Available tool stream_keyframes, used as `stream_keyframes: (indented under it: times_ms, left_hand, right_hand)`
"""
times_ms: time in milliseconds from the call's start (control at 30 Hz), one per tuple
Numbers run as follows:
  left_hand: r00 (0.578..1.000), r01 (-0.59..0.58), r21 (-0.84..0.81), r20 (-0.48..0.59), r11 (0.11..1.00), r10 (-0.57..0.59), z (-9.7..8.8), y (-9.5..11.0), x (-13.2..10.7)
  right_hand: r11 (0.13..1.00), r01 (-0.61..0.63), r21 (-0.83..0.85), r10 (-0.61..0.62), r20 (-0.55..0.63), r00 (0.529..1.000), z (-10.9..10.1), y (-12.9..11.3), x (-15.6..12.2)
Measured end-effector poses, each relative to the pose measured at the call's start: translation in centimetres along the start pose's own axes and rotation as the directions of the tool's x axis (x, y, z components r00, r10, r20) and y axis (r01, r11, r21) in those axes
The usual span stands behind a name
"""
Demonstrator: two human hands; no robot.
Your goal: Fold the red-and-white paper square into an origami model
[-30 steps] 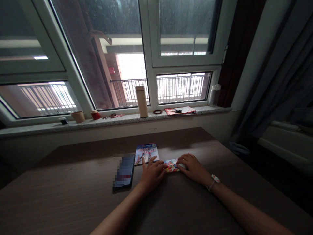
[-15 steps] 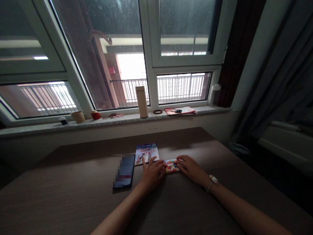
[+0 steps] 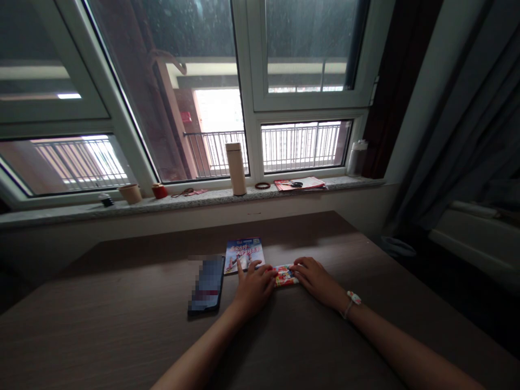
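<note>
A small colourful folded paper (image 3: pixel 284 274) lies on the dark wooden table (image 3: pixel 122 325). My left hand (image 3: pixel 254 287) rests on its left end with fingers curled and pressing down, the forefinger stretched out towards a blue and red booklet (image 3: pixel 244 253). My right hand (image 3: pixel 314 279) lies on the paper's right end, fingers bent and pressing it flat. A bracelet sits on my right wrist.
A dark phone (image 3: pixel 207 284) lies left of my left hand. On the windowsill (image 3: pixel 182 201) stand a tall beige flask (image 3: pixel 236 169), a paper cup (image 3: pixel 130 193), a red pot (image 3: pixel 158 190), a jar (image 3: pixel 357 158), scissors on red papers (image 3: pixel 298 183). Curtains hang right.
My right hand has slid a little to the left along the colourful paper, covering more of it. My left hand has stayed in place.
</note>
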State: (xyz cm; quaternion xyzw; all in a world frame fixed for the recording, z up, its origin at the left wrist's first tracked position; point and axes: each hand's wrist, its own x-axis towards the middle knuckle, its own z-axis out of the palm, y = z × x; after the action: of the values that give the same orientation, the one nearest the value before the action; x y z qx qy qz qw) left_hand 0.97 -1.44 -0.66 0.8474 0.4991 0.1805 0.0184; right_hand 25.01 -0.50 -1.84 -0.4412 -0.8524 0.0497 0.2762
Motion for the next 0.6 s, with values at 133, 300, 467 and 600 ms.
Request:
stream_keyframes:
  times_ms: [133,300,467,600]
  left_hand:
    - [1.000,0.001,0.000,0.008,1.000,-0.001,-0.02,0.06,0.11]
    - [1.000,0.001,0.000,0.016,1.000,-0.001,-0.13,0.12,0.19]
    - [1.000,-0.003,0.013,0.012,1.000,0.003,0.09,-0.04,0.12]
    - [1.000,-0.004,0.011,0.009,1.000,0.004,0.20,-0.14,0.04]
  right_hand:
    - [1.000,-0.008,-0.002,0.008,0.005,1.000,-0.08,-0.15,0.04]
    - [1.000,-0.023,-0.003,0.023,0.004,1.000,0.04,-0.11,0.13]
    - [1.000,-0.025,0.000,0.025,0.023,0.999,-0.18,-0.23,0.05]
    - [1.000,-0.022,0.001,0.022,0.028,0.999,-0.48,-0.40,-0.03]
